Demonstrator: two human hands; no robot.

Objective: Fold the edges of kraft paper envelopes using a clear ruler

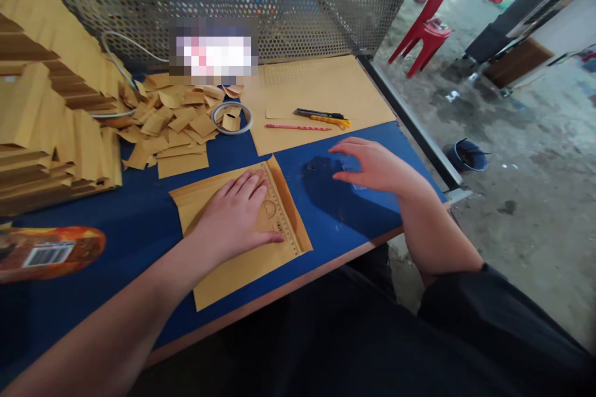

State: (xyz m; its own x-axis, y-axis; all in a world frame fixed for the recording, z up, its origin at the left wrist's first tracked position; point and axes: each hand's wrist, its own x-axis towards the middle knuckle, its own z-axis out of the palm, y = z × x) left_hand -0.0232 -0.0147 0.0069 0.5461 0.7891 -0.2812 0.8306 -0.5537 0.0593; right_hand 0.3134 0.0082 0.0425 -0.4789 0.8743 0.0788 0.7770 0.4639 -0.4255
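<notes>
My left hand [239, 214] lies flat with its fingers stretched out, pressing a clear ruler [282, 223] onto a sheet of brown paper [223, 279]. The ruler runs along the paper's right side, where a strip stands folded up beside it. A fold also shows along the paper's far left edge. Above the blue tabletop to the right hovers my right hand [367, 164], thumb and fingers apart and nothing between them. Beneath it lies a clear plastic piece [356, 177], partly hidden by the hand.
Larger brown sheets [321, 84] at the back carry a dark cutter [321, 114], a yellow-handled tool [333, 121] and a pink pencil [298, 128]. A tape roll [231, 118] rests by loose brown pieces [181, 127]. Folded paper stacks [51, 111] rise left, near an orange package [51, 253].
</notes>
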